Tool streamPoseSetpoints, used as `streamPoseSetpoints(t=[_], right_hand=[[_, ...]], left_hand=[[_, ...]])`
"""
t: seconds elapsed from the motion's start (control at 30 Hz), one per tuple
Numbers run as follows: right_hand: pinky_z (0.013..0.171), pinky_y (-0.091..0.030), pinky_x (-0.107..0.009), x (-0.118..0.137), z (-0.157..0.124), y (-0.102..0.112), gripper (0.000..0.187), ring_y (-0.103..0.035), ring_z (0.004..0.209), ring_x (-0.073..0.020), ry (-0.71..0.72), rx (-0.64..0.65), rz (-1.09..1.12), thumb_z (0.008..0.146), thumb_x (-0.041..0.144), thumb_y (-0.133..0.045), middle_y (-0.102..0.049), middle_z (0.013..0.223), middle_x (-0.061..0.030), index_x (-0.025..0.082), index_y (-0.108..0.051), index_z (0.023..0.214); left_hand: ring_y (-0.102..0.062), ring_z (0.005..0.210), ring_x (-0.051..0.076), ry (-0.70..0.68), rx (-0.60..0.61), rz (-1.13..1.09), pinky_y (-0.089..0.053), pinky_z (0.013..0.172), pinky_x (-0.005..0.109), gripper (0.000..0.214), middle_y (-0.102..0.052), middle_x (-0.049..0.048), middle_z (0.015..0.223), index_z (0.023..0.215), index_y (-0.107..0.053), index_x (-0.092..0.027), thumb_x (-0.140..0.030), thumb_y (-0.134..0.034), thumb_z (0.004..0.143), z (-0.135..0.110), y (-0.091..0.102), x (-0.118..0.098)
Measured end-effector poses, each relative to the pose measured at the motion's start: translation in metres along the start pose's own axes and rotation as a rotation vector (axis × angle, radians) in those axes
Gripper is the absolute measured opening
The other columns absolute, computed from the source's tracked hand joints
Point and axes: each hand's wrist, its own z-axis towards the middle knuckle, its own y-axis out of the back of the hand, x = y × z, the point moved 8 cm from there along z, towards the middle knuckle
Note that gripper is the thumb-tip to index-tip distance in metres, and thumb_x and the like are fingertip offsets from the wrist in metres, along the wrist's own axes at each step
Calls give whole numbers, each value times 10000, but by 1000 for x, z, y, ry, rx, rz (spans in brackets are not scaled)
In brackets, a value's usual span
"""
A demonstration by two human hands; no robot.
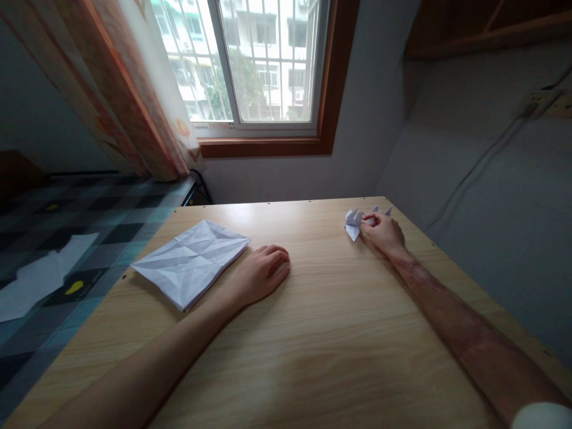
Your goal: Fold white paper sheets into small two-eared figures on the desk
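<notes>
**White folded paper piece point(353, 223) standing at the right hand's point(385, 232) fingertips**

Right hand is reaching to the far right of the wooden table point(313, 339). Thumb and fingers are bending close together beside the folded paper piece, which is sitting near the far right corner; cannot tell whether they are pinching it or only touching. More white folded paper point(388, 211) is poking out behind the hand, mostly hidden.

Left hand point(266, 271) is resting palm down near the middle of the table, fingers lying side by side and loosely curling, no paper showing in them. Creased white sheets point(192, 256) are lying flat just beside it, toward the table's left edge, fold lines crossing all over the top one.

Further left, loose white paper point(53, 275) is lying on a checked cloth point(111, 205). Orange patterned curtain point(129, 89) is hanging beside a barred window point(272, 65); daylight is coming in. Cable point(473, 162) is running down the right wall from a socket point(538, 104), under a brown shelf point(487, 47).
</notes>
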Motion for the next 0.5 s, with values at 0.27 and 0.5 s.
streamPoseSetpoints(t=[0.27, 0.5], right_hand=[[654, -463, -328, 37, -17, 23, 247, -617, 666, -203, 187, -146, 271, 867, 400, -698, -731, 842, -28, 243, -643, 1051], [828, -583, -399, 122, -104, -13, 314, -740, 944, -265, 719, 313, 373, 953, 416, -788, -781, 1074, -73, 257, -669, 1196]], left_hand=[[-764, 1127, 263, -12, -32, -10, -624, 1043, 418, 147, -787, 91, 1237, 1166, -749, -261, -259, -689, 1032, 0, 1, -4], [-779, 1113, 257, -10, -19, 40, -624, 1008, 397, 125, -798, 85, 1256, 1144, -743, -252, -272, -679, 1039, -1, 1, -6]])
